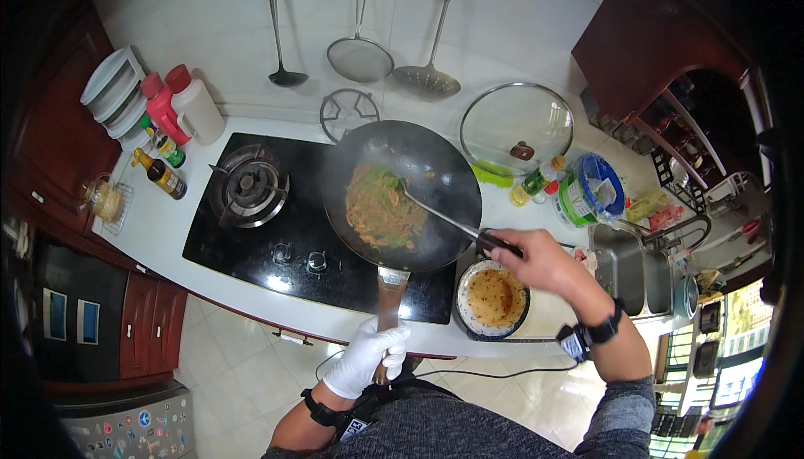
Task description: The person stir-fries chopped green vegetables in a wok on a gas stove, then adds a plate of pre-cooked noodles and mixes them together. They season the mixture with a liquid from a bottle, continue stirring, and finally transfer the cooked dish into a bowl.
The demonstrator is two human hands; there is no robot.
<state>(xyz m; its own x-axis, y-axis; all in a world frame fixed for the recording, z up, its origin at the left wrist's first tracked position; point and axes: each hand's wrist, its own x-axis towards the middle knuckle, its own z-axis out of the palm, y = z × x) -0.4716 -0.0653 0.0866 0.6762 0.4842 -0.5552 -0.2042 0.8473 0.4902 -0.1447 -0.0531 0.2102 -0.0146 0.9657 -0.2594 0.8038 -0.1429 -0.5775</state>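
My left hand [369, 356], in a white glove, is wrapped around the brown wooden handle [389, 302] of a dark wok [433, 151]. The wok sits over the right side of the black gas hob. Inside it lies a steaming heap of shredded food [380, 211], brownish with green pieces. My bare right hand [534, 257] grips the black handle of a metal spatula [443, 215]. Its shaft runs down into the food, where the head is hidden. Just below that hand stands a bowl [493, 295] with brown sauce residue on its white inside.
The left burner [246, 184] is bare of cookware. A glass lid [518, 123] leans on the wall behind an oil bottle [537, 184] and a blue-rimmed tub [590, 189]. Sauce bottles [164, 173] stand at left; a sink [619, 264] lies at right. Ladles and a strainer [360, 59] hang above.
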